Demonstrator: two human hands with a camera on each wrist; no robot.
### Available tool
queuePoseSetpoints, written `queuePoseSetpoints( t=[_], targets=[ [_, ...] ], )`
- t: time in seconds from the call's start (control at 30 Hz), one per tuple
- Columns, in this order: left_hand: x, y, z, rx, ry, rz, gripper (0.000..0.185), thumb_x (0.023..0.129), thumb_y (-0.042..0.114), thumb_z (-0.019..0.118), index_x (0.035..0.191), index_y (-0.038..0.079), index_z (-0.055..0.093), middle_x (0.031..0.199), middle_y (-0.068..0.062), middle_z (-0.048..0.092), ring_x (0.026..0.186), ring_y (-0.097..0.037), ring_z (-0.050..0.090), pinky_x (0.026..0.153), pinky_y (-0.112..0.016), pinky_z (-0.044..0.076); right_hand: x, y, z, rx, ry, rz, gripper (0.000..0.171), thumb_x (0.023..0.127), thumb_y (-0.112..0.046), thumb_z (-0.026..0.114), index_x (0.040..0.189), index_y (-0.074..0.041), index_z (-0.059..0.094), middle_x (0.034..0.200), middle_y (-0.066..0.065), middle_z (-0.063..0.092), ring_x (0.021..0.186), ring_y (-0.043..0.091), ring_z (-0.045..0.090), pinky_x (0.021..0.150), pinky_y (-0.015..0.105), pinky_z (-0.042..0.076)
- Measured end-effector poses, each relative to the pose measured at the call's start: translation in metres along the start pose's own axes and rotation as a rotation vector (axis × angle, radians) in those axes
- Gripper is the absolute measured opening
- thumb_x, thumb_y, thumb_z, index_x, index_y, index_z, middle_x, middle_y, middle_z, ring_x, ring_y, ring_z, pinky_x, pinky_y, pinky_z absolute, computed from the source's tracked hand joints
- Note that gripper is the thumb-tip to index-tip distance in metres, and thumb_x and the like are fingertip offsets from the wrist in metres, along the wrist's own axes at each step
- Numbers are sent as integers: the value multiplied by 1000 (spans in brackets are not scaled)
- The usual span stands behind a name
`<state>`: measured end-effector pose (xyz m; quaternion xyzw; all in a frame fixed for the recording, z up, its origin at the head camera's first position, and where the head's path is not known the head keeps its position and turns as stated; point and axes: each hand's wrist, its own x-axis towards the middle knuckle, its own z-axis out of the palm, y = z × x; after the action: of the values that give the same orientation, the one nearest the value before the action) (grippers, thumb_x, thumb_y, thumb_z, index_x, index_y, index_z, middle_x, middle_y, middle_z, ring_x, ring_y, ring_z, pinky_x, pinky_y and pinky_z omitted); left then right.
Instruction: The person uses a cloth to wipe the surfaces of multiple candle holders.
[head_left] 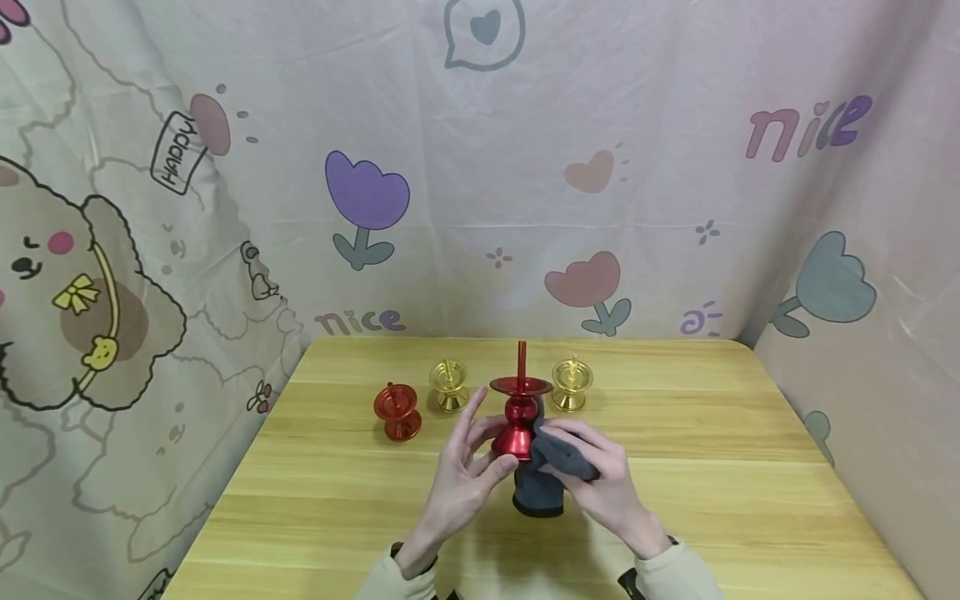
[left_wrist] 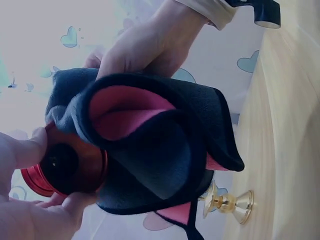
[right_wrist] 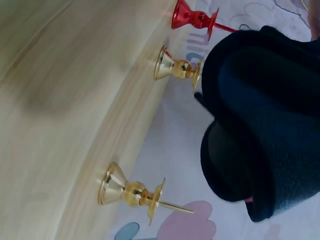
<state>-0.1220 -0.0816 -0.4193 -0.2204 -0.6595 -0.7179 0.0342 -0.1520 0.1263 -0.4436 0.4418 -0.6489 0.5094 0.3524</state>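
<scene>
My left hand (head_left: 467,479) grips a shiny red candle holder (head_left: 516,433) by its flared base, lifted above the table with its spike pointing up. In the left wrist view the dark underside of the red base (left_wrist: 62,162) shows between thumb and fingers. A dark grey cloth (head_left: 542,490) with a black edge and pink reverse side is bunched in my right hand (head_left: 603,483), pressed against the holder's right side. Seen from the right wrist, the folded cloth (right_wrist: 270,125) hides the held candle holder and most of the hands.
On the wooden table (head_left: 337,517) stand another red candle holder (head_left: 397,412) at the left and two gold ones, one behind the left hand (head_left: 450,385) and one at the back right (head_left: 572,383). A printed cloth backdrop (head_left: 480,192) encloses the table's back and sides.
</scene>
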Motion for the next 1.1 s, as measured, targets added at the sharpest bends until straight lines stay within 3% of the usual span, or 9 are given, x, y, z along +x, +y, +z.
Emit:
queuePoseSetpoints(
  t=[0.1,0.17,0.33,0.5,0.7,0.93,1.1],
  targets=[
    [0,-1,-2,-50,-40,9,87,93,1,67,161,3,13,141,-35,50,125,-2,57,104,-28,53,-3,1,-1,84,33,79,40,74,8,82,113,7,71,114,19,71,114,13,68,102,19,52],
    [0,-1,-4,-80,-70,4,82,95,2,65,160,1,15,144,-37,46,127,-2,56,105,-26,51,-5,2,-1,95,38,74,39,75,9,81,113,9,71,114,21,71,115,13,67,103,20,51],
    [0,2,-3,-89,-122,-57,74,96,2,63,157,-5,21,154,-33,37,141,-16,48,113,-25,44,-3,2,2,-106,59,-92,21,92,0,66,109,11,71,106,25,70,105,22,71,101,20,53],
    [0,5,6,-5,-72,-79,81,92,6,72,158,3,26,155,-23,43,137,-34,51,111,-26,48,6,-2,6,-265,93,-216,23,94,2,54,104,10,73,100,24,70,90,30,72,96,21,57],
    [2,5,9,29,-17,-10,79,87,6,77,155,11,37,154,-17,44,132,-18,52,106,-28,52,12,-5,9,-294,93,-298,21,97,2,55,100,12,73,97,24,69,85,33,71,93,26,59],
    [2,3,5,17,-47,48,73,90,2,72,154,5,37,140,-26,51,122,-7,54,102,-27,55,5,-2,10,-191,117,-195,22,98,-2,56,104,11,72,100,25,70,96,26,72,98,21,56],
    [2,3,3,22,-68,55,66,94,2,67,152,0,37,146,-29,50,130,-6,55,110,-22,47,0,2,9,-66,150,-124,21,96,-4,64,106,13,71,104,27,70,108,19,70,101,20,54]
  ],
)
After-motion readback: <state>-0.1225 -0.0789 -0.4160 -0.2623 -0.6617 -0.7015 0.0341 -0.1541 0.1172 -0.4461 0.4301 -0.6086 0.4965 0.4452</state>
